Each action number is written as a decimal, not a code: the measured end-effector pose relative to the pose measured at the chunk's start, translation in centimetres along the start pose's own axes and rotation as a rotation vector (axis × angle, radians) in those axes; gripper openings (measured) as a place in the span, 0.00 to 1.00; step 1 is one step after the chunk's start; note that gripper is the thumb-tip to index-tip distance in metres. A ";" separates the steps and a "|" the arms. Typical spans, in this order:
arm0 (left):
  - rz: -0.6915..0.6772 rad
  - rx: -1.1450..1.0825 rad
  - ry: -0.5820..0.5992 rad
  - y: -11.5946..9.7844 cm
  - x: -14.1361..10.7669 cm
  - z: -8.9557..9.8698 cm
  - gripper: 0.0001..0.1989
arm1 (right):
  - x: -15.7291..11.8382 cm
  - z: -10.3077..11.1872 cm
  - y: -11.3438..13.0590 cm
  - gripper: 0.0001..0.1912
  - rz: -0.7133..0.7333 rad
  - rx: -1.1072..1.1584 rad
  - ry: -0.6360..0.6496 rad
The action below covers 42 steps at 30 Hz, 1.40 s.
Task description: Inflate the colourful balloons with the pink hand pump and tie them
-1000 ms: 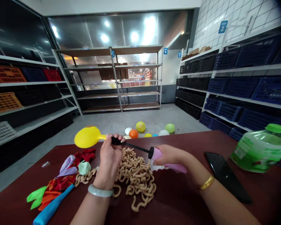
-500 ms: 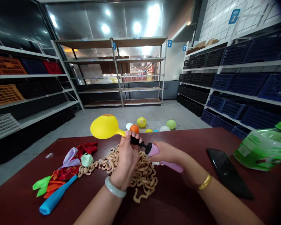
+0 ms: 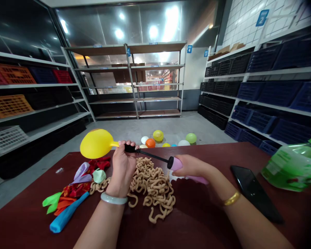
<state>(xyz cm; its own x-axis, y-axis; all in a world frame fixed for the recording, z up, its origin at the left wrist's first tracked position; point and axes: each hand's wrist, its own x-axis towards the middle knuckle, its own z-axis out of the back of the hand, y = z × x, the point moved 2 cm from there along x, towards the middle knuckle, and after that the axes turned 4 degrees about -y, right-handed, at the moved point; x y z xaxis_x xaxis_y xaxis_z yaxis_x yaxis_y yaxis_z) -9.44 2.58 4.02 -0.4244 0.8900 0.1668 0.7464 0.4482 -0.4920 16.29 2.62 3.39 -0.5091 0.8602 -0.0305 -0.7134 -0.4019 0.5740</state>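
Observation:
A partly inflated yellow balloon [image 3: 96,143] sits on the nozzle end of a hand pump. My left hand [image 3: 125,160] is closed around the balloon's neck and the pump's black end [image 3: 131,148]. The pump's black rod [image 3: 154,156] is drawn out long between my hands. Its pink body [image 3: 176,164] is in the closed grip of my right hand [image 3: 190,166]. Under the rod lies a heap of tan, curly rope-like pieces [image 3: 155,186].
Uninflated balloons [image 3: 69,211] and red cloth-like pieces lie at the table's left. A black phone [image 3: 255,193] and a green bottle [image 3: 292,166] are at the right. Inflated balloons [image 3: 158,136] rest on the floor beyond the table [image 3: 202,214]. Shelves [image 3: 155,100] stand behind.
My left hand has moved left with the yellow balloon, away from my right hand. The pump's black rod now shows much longer. The view has shifted slightly.

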 end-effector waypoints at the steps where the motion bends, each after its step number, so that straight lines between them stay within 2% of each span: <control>1: -0.006 0.002 0.000 -0.2 0.3 0.3 0.08 | 0.1 0.0 -0.3 0.18 0.010 -0.013 0.013; 4: -0.021 0.003 0.009 0.1 0.4 0.5 0.08 | 0.5 -0.2 -1.0 0.18 -0.011 -0.162 -0.042; 8: -0.016 0.004 -0.017 2.1 -0.9 0.0 0.09 | 0.7 -1.0 -0.7 0.20 -0.030 -0.387 -0.150; 14: 0.119 0.056 0.029 6.7 -4.9 -1.3 0.11 | 0.3 -2.2 1.3 0.21 -0.030 -0.403 -0.233; 17: 0.141 0.067 0.052 7.6 -6.1 -1.7 0.11 | 0.3 -2.4 2.0 0.22 -0.053 -0.389 -0.245; 21: 0.123 0.079 0.051 6.2 -5.0 -1.7 0.10 | 0.6 -2.3 2.0 0.22 -0.043 -0.417 -0.272; 28: -0.037 0.058 -0.022 0.9 -0.1 0.2 0.10 | 1.1 -1.2 -0.4 0.20 -0.027 -0.507 -0.281; 31: -0.086 0.068 -0.040 0.4 0.7 0.6 0.10 | 1.2 -0.9 -1.3 0.19 -0.037 -0.532 -0.264; 36: -0.060 0.046 -0.047 3.3 -1.0 0.3 0.10 | 1.1 -1.2 -1.2 0.19 -0.037 -0.573 -0.252; 42: 0.070 0.063 0.026 7.4 -5.4 -1.3 0.10 | 0.4 -2.2 1.6 0.21 -0.039 -0.519 -0.250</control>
<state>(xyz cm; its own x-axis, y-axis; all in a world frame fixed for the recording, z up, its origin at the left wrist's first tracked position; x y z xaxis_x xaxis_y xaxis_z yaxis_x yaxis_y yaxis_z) -0.99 1.21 0.63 -0.3581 0.9213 0.1519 0.7400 0.3792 -0.5556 13.88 1.61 2.47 -0.3936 0.9000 0.1873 -0.9042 -0.4158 0.0974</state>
